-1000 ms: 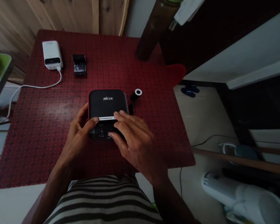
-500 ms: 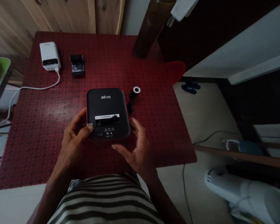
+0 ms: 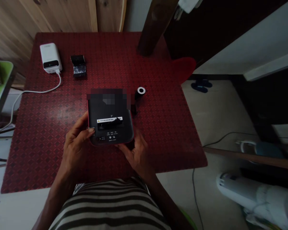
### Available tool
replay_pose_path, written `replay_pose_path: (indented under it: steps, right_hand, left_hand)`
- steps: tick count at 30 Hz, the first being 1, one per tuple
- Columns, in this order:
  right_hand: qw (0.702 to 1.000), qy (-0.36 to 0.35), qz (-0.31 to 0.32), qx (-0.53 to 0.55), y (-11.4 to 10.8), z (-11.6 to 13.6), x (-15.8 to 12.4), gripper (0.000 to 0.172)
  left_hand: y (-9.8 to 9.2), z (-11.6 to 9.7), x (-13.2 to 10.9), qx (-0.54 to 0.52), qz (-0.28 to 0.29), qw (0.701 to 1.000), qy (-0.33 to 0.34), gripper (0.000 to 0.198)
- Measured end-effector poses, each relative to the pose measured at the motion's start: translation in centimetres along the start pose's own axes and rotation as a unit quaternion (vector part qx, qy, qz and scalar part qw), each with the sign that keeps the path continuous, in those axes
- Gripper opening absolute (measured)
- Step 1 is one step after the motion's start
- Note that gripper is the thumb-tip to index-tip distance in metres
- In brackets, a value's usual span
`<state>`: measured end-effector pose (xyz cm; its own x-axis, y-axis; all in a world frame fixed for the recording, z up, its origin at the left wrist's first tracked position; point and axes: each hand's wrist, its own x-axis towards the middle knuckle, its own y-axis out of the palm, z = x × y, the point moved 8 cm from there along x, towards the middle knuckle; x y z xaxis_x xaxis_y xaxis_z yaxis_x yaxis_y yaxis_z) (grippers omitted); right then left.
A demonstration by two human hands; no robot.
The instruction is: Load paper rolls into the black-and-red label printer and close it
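In the head view a compact black printer (image 3: 114,107) with red sides lies in front of me, top face up. Its top carries a white warning strip, small buttons and a slot with a piece of black film in it; the far edge is blurred by blocks. My left hand (image 3: 76,139) grips its left side, thumb pressed on the near left corner. At the near right corner my right hand (image 3: 136,153) closes round the edge, its fingertips partly hidden. Just beyond the right side sits a black roll with a white core (image 3: 140,91), beside a small black piece (image 3: 133,109).
A white power bank (image 3: 50,57) with a white cable (image 3: 38,91) stands at the back left of the red patterned table (image 3: 163,127). Near it lies a partly unwound black roll (image 3: 78,66). A dark brown post (image 3: 153,28) rises at the back; a red stool (image 3: 184,68) shows to the right.
My right hand has moved left and closed onto the printer's near right corner, where it was apart and open. The left hand keeps its hold; the view has shifted slightly.
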<state>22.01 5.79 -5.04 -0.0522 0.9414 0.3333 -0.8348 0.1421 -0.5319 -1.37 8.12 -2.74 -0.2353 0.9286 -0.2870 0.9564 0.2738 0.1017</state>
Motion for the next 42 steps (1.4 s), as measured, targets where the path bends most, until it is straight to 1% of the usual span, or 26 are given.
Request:
replay_pose_path:
  steps: [3, 6, 9, 12, 15, 20, 23, 25, 26, 28, 29, 30, 31, 32, 33, 34, 36, 37, 39, 42]
  right_hand:
    - [1.0, -0.016, 0.0, 0.009, 0.0, 0.3, 0.0, 0.067]
    - [1.0, -0.004, 0.009, -0.01, 0.2, 0.0, 0.0, 0.071]
    - [1.0, 0.0, 0.001, -0.017, 0.2, -0.2, -0.1, 0.074]
    - [1.0, -0.012, -0.008, -0.005, 0.0, 0.1, -0.1, 0.075]
    - [1.0, -0.013, -0.005, -0.001, 0.0, 0.3, 0.1, 0.068]
    - [1.0, -0.004, 0.014, 0.014, -0.4, 0.2, 0.7, 0.063]
    - [0.998, 0.007, 0.063, 0.023, -1.6, 0.4, 1.6, 0.062]
    - [0.996, -0.013, 0.084, 0.016, -3.4, 1.4, 2.6, 0.059]
    - [0.996, -0.03, 0.082, 0.007, -4.4, 2.1, 3.3, 0.054]
    - [0.996, -0.07, 0.06, -0.019, -6.2, 3.9, 5.0, 0.036]
    - [0.994, -0.093, 0.048, -0.035, -6.6, 4.8, 6.0, 0.027]
    - [0.991, -0.119, 0.042, -0.051, -6.6, 5.8, 7.1, 0.022]
    - [0.986, -0.145, 0.05, -0.07, -6.0, 6.7, 8.2, 0.02]
    - [0.979, -0.167, 0.073, -0.095, -5.0, 7.5, 9.4, 0.023]
    - [0.969, -0.182, 0.112, -0.124, -3.4, 8.1, 10.5, 0.027]
    - [0.956, -0.186, 0.163, -0.158, -1.7, 8.4, 11.5, 0.03]
    - [0.92, -0.17, 0.271, -0.226, 1.6, 8.4, 13.0, 0.033]
    - [0.902, -0.158, 0.311, -0.253, 2.9, 8.2, 13.5, 0.034]
    - [0.879, -0.146, 0.354, -0.282, 4.4, 8.2, 14.3, 0.034]
    - [0.868, -0.15, 0.371, -0.294, 5.2, 8.1, 14.9, 0.037]
  left_hand:
    - [0.0, -0.3, -0.1, 0.008, -0.003, 1.0, -0.002, 0.046]
    - [-0.1, -0.4, -0.1, 0.021, -0.01, 1.0, 0.005, 0.041]
    - [-0.1, -0.4, 0.0, 0.03, -0.007, 0.999, 0.015, 0.037]
    - [0.0, -0.1, 0.1, 0.028, 0.007, 0.999, 0.02, 0.045]
    - [0.1, 0.2, 0.3, 0.02, 0.012, 0.999, 0.024, 0.054]
    - [0.3, 0.8, 0.1, -0.014, 0.01, 1.0, 0.02, 0.057]
    - [0.3, 1.0, -0.1, -0.016, 0.019, 1.0, 0.02, 0.059]
    - [0.1, 1.1, -0.2, -0.002, 0.026, 0.999, 0.028, 0.059]
    - [0.0, 1.1, -0.1, 0.007, 0.031, 0.999, 0.034, 0.059]
    - [-0.1, 1.1, -0.1, 0.03, 0.039, 0.997, 0.053, 0.061]
    - [-0.2, 1.0, -0.1, 0.046, 0.036, 0.996, 0.069, 0.063]
    - [-0.2, 1.0, -0.1, 0.062, 0.029, 0.994, 0.089, 0.064]
    - [-0.2, 0.9, -0.1, 0.077, 0.022, 0.991, 0.11, 0.066]
    - [-0.2, 0.8, -0.2, 0.09, 0.016, 0.987, 0.132, 0.068]
    - [-0.1, 0.8, -0.2, 0.1, 0.014, 0.983, 0.153, 0.07]
    - [0.1, 0.8, -0.3, 0.108, 0.015, 0.979, 0.171, 0.073]
    - [0.4, 0.9, -0.4, 0.117, 0.021, 0.973, 0.196, 0.076]
    - [0.4, 0.9, -0.4, 0.12, 0.023, 0.971, 0.203, 0.076]
    - [0.5, 1.0, -0.5, 0.122, 0.027, 0.969, 0.212, 0.071]
    - [0.6, 0.7, -0.6, 0.117, 0.035, 0.965, 0.232, 0.065]
